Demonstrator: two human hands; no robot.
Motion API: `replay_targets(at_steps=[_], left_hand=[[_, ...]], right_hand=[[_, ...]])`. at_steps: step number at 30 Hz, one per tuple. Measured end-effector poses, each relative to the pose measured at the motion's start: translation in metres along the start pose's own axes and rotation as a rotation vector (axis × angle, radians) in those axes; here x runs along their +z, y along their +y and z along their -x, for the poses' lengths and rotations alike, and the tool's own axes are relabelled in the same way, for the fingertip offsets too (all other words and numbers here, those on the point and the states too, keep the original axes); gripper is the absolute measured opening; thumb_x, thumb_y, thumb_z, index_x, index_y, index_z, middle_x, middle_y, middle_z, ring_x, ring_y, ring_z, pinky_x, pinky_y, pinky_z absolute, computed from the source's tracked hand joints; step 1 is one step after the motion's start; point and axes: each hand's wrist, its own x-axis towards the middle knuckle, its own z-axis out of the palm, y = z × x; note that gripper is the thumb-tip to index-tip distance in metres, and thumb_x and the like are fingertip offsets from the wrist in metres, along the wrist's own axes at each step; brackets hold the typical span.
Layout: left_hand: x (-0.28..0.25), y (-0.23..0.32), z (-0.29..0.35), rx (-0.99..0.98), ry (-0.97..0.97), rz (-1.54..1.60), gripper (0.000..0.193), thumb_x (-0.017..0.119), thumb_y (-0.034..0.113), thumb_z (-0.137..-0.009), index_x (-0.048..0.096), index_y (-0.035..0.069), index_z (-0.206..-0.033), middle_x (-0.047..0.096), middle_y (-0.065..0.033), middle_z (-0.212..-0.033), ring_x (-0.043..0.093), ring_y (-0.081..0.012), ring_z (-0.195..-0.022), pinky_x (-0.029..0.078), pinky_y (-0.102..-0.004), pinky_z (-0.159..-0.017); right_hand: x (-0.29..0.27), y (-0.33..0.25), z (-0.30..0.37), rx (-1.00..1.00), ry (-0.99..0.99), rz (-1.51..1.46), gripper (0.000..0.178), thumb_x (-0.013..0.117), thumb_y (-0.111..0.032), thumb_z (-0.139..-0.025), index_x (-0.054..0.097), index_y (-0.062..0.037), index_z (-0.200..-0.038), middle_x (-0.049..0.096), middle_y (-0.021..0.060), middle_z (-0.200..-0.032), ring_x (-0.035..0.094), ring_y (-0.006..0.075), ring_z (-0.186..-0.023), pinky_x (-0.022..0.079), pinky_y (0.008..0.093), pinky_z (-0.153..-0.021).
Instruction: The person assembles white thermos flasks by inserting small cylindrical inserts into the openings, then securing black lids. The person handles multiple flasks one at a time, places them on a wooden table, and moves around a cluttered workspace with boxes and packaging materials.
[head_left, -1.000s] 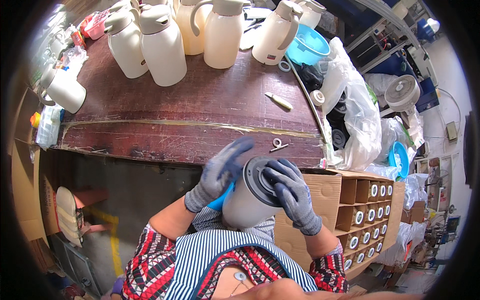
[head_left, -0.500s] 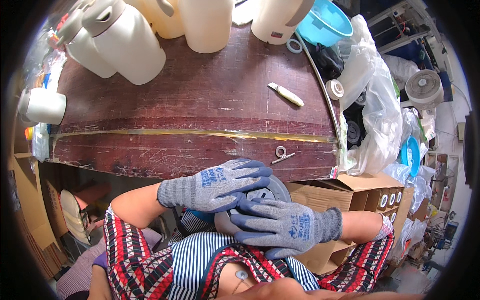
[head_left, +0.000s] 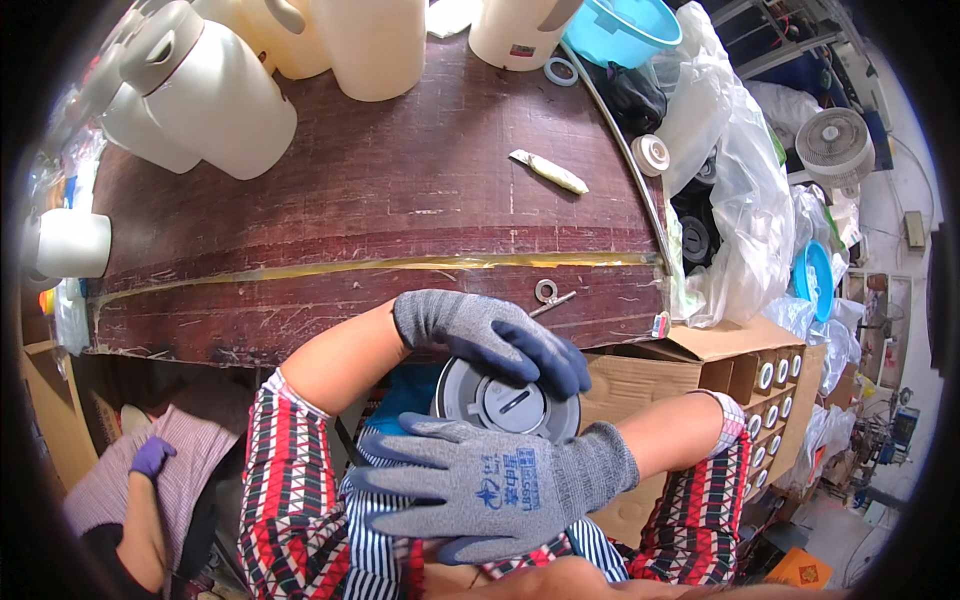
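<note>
A round grey jug base (head_left: 515,405) with a slotted disc in its middle faces up in front of my body, below the table's near edge. My left hand (head_left: 490,335), in a grey and blue work glove, bends its fingers together over the far right rim. In a matching glove, my right hand (head_left: 465,490) lies across the near side with its fingers stretched out and spread to the left. Its wrist passes close to the base's near right edge. The rest of the round thing is hidden under my hands.
White jugs (head_left: 220,110) stand on the dark red table (head_left: 400,200), with a tube (head_left: 550,172) and a metal ring (head_left: 546,290). A divided carton (head_left: 640,390) stands at the right, near plastic bags (head_left: 725,150). At lower left is another person's purple-gloved hand (head_left: 153,456).
My left hand has shifted onto the base's far right rim. My right hand has slid left and nearer me, spreading its fingers. More of the base shows, and another person's gloved hand has appeared.
</note>
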Motion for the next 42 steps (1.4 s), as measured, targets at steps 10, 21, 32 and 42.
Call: replay_targets(at_steps=[10, 21, 32, 42], left_hand=[[0.031, 0.012, 0.039, -0.035, 0.354, -0.421, 0.048, 0.046, 0.028, -0.110, 0.050, 0.002, -0.150, 0.048, -0.0168, -0.156, 0.039, -0.0311, -0.149, 0.029, -0.0437, -0.124], [0.020, 0.017, 0.026, -0.184, 0.487, 0.274, 0.050, 0.054, 0.030, -0.107, 0.055, -0.001, -0.145, 0.058, -0.0136, -0.147, 0.054, -0.0242, -0.136, 0.039, -0.0390, -0.119], [0.021, 0.004, 0.028, -0.061, 0.276, -0.225, 0.046, 0.048, 0.027, -0.109, 0.054, 0.004, -0.148, 0.051, -0.0158, -0.153, 0.047, -0.0274, -0.142, 0.034, -0.0414, -0.122], [0.069, -0.097, 0.054, -0.123, 0.855, 0.529, 0.065, 0.029, 0.051, -0.113, 0.050, 0.001, -0.149, 0.060, -0.0112, -0.144, 0.055, -0.0200, -0.130, 0.041, -0.0359, -0.116]], right_hand=[[-0.022, 0.008, 0.038, 0.055, -0.114, 0.147, 0.068, 0.055, -0.045, -0.098, 0.044, -0.0085, -0.154, 0.035, 0.0211, -0.163, 0.033, 0.0387, -0.151, 0.024, 0.0524, -0.124], [-0.014, 0.016, 0.017, -0.011, -0.041, 0.121, 0.064, 0.056, -0.044, -0.098, 0.047, -0.0059, -0.149, 0.040, 0.0248, -0.156, 0.037, 0.0394, -0.148, 0.029, 0.0548, -0.121], [-0.003, 0.022, 0.015, 0.013, -0.097, 0.107, 0.064, 0.050, -0.047, -0.100, 0.047, -0.0088, -0.151, 0.034, 0.0252, -0.162, 0.032, 0.0417, -0.151, 0.023, 0.0582, -0.124], [-0.053, 0.081, 0.138, 0.630, 0.330, 0.812, 0.055, 0.066, -0.008, -0.084, 0.059, -0.0062, -0.139, 0.061, 0.0165, -0.138, 0.058, 0.0343, -0.125, 0.049, 0.0469, -0.100]])
